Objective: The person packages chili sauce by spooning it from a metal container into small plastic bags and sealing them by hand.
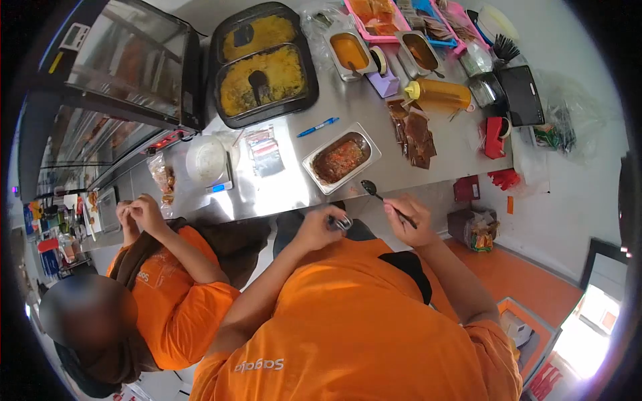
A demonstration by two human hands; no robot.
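My right hand [409, 220] is closed around the handle of a black spoon [370, 188], whose bowl points toward the table edge. Just beyond the spoon, a metal pan [309, 164] of chunky red-brown sauce [342, 160] sits on the steel table. My left hand [317, 230] is held near my body, its fingers closed on a small clear plastic piece [342, 222] that looks dark inside; whether it is a bag or a cup I cannot tell. The two hands are apart from each other.
A blue pen [318, 127], sachets [265, 151] and a digital scale [219, 188] lie to the left. Behind are a black two-part tray [311, 100] of yellow food, a sauce bottle [441, 95] and brown packets [416, 134]. A co-worker [180, 294] stands at left, hands raised.
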